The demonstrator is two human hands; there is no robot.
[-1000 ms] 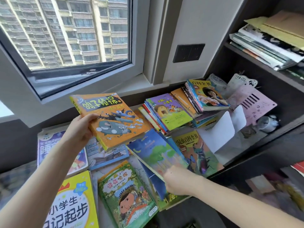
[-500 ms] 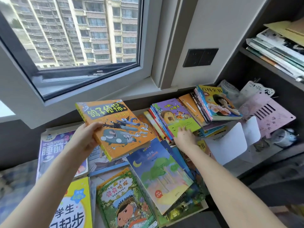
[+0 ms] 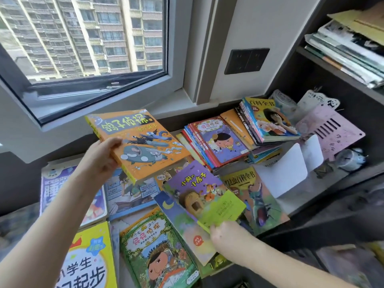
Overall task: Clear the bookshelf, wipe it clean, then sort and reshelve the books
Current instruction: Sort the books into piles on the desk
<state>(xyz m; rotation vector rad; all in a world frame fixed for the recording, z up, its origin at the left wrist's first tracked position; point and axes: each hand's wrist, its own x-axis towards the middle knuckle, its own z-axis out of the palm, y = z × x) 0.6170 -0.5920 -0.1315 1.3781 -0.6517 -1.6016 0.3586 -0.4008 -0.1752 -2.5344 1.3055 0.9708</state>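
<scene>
Since half a second ago the purple book [image 3: 199, 192] has come off the leaning stack [image 3: 220, 142]. It now sits in the right hand [image 3: 230, 240], which pinches its green near corner, the fingers underneath hidden. Its long axis runs from that hand toward 11 o'clock, over the blue moon book [image 3: 178, 217]. At 10 o'clock the left hand [image 3: 101, 161] grips the orange book [image 3: 141, 146]. At 2 o'clock the shelf compartment [image 3: 301, 196] holds white bookends [image 3: 284, 173] and a pink board [image 3: 330, 129].

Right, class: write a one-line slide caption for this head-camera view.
Sorting books by a window: the left hand holds up an orange book while the right hand grips a purple-and-green book.
</scene>
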